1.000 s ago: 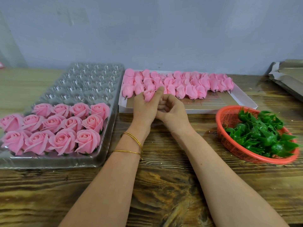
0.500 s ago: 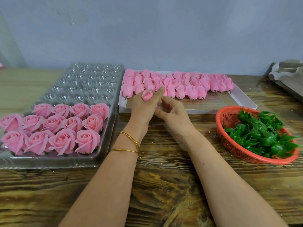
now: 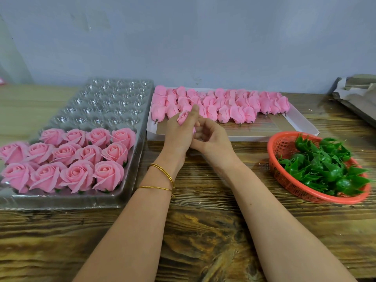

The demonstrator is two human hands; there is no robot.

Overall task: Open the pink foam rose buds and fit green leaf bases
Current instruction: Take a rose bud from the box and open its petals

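My left hand [image 3: 179, 133] holds a pink foam rose bud [image 3: 182, 117] upright between its fingers, in front of the white tray [image 3: 301, 124]. My right hand [image 3: 211, 137] is curled right beside it, fingers touching the bud's lower part; a bit of pink shows between the two hands. Several closed pink buds [image 3: 223, 104] lie in rows in the white tray. Green leaf bases [image 3: 323, 165] fill the red basket [image 3: 284, 178] at the right. Several opened roses [image 3: 77, 159] sit in the clear plastic tray [image 3: 101, 104] at the left.
The wooden table [image 3: 203, 231] stretches toward me under both forearms. Folded cardboard [image 3: 356, 94] lies at the far right edge. A grey wall stands behind the trays. Two gold bangles [image 3: 162, 180] circle my left wrist.
The bud in my left hand has turned a little and my right hand's fingers have shifted along its base. Both hands stay in the same place by the white tray.
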